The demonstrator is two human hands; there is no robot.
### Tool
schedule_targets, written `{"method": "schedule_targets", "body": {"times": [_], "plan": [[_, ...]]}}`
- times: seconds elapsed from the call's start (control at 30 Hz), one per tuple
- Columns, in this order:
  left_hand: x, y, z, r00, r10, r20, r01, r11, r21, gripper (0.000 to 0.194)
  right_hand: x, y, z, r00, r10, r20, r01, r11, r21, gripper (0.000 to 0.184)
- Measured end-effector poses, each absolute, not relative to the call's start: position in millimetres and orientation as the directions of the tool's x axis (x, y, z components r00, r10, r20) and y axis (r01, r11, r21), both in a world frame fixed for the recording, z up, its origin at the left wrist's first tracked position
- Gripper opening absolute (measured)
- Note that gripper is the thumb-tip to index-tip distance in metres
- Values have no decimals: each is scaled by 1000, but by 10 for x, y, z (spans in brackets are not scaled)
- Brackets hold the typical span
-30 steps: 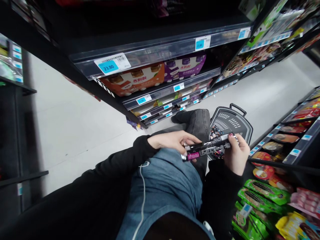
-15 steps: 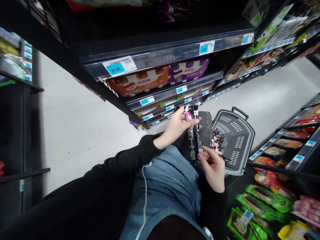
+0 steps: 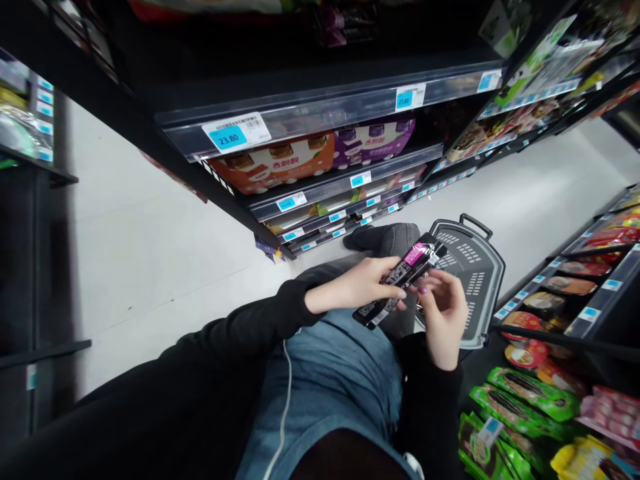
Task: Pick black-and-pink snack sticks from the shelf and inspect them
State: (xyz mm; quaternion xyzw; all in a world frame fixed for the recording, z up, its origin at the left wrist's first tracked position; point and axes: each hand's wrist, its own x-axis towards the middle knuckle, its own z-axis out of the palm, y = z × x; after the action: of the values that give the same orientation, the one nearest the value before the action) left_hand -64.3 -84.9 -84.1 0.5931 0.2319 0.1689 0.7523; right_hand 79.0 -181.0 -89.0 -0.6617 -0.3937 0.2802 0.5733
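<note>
Slim black packets with a pink and white label (image 3: 413, 256) lie slanted in front of my body, at least two side by side. My left hand (image 3: 373, 283) is closed around their middle, thumb on top and fingers beneath. Close to their right edge is my right hand (image 3: 444, 313), its fingers loosely bent and the thumb a little apart from them. Nothing shows in the right hand; whether its fingertips touch the packets is hard to see. Behind the hands, a grey shopping basket (image 3: 496, 283) stands low, its contents now mostly hidden by the packets and my right hand.
A dark shelf unit (image 3: 300, 103) with price tags rises ahead, holding orange (image 3: 280, 163) and purple multipacks (image 3: 375, 142). On the right, a lower shelf carries green snack bags (image 3: 533, 393) and round tubs (image 3: 525, 353). Pale floor (image 3: 150, 240) stretches to the left.
The packets have turned from nearly upright to a slant, their top end swinging right. My left hand has shifted down and right with them. My right hand has come off their lower end and moved up.
</note>
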Motion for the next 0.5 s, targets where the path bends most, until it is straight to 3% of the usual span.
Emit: {"method": "schedule_targets", "body": {"times": [0.07, 0.17, 0.37, 0.5], "plan": [[-660, -856, -788, 847, 512, -146, 112, 97, 989, 23, 813, -1727, -843, 483, 875, 30, 138, -42, -989, 36], [-681, -855, -739, 858, 504, -98, 130, -29, 991, 27, 809, -1658, -830, 495, 869, -1, 99, -58, -993, 27], [-702, -845, -827, 957, 265, -120, 9, 386, 922, 62, 838, -1647, -903, 708, 699, 101, 73, 70, -995, 24], [-711, -809, -889, 935, 304, -181, 82, 312, 946, 45, 967, -1651, -890, 815, 579, 37, -100, 203, -974, 19]]}}
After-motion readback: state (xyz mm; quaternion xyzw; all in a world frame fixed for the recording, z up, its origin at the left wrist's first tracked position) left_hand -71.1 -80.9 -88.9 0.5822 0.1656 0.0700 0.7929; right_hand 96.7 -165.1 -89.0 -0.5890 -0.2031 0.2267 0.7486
